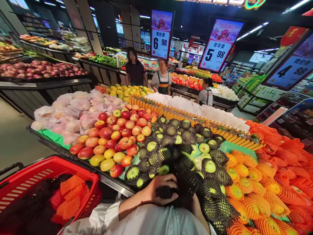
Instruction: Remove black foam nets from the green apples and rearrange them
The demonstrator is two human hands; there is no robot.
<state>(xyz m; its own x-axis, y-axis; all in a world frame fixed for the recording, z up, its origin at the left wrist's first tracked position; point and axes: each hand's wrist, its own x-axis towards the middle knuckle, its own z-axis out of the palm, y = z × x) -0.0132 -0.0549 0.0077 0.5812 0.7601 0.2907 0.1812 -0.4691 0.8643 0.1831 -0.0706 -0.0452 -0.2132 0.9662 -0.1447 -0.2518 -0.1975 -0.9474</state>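
My left hand (158, 188) is closed around a wad of black foam netting (184, 181) at the near edge of the fruit stand. My right forearm (197, 207) runs up into the same netting, which hides that hand's fingers. Just beyond lies a heap of green apples in black net sleeves (171, 143). Left of them are loose red and yellow apples (117, 137). On the right are oranges in orange net sleeves (256, 182).
A red shopping basket (49, 162) at lower left holds orange and black nets. Bagged fruit (70, 114) lies at the stand's far left. Behind a yellow divider (171, 111), two people (135, 70) (162, 80) stand and a third (205, 93) bends at another stand. An aisle runs along the left.
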